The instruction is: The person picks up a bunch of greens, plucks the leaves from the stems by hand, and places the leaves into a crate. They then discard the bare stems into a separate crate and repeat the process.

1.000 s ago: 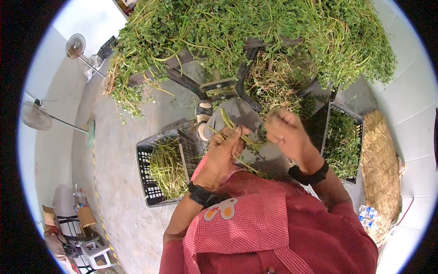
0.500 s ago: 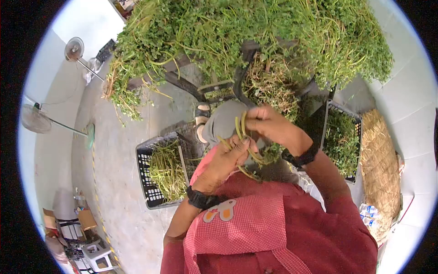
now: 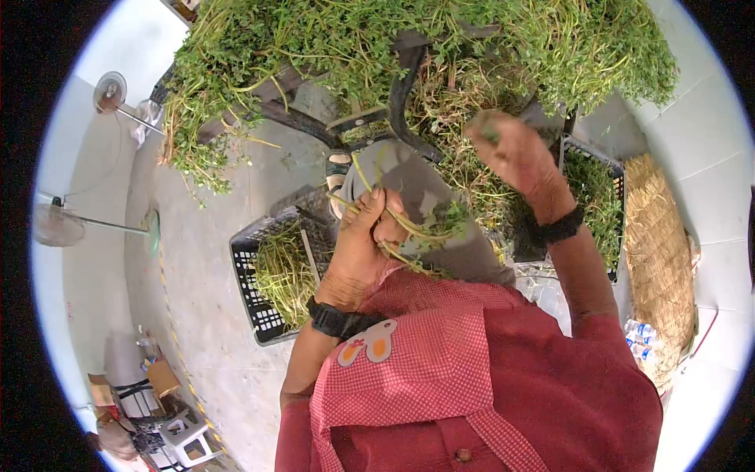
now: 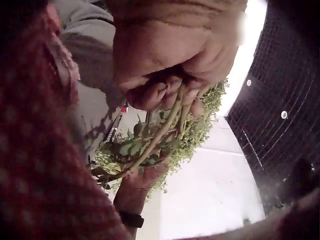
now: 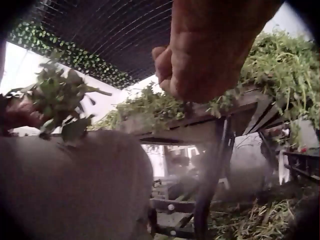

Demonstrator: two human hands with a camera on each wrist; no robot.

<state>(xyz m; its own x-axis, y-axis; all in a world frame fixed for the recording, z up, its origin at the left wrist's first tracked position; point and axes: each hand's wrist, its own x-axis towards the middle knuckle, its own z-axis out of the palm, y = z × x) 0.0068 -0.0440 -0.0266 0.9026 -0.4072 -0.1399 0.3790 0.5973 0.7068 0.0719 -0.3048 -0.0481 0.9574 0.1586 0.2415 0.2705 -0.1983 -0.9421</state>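
My left hand point(image 3: 359, 256) grips several leafy green stems point(image 3: 421, 234) over the grey-trousered lap. The pale stem ends stick up past the thumb, and the leaves point(image 3: 454, 216) hang out to the right. From below, the left wrist view shows fingers point(image 4: 189, 95) curled round the stems point(image 4: 160, 134). Blurred and raised to the right, apart from the stems, is my right hand point(image 3: 515, 156). A small green leafy bit point(image 3: 490, 135) shows among its bent fingers. In the right wrist view that hand point(image 5: 207, 65) has its fingers curled in, the palm side hidden.
A table heaped with leafy greens point(image 3: 330, 55) stands ahead, with a pile of cut stalks point(image 3: 472, 94) beneath. A black crate point(image 3: 245, 271) of stems sits left, and another leafy crate point(image 3: 594, 204) right. Beside it lies a straw roll point(image 3: 657, 252). Fans point(image 3: 110, 90) stand far left.
My right hand came in to the stems from the right, then swung up and away to the right. The left hand keeps hold of the stems and has shifted slightly up and left.
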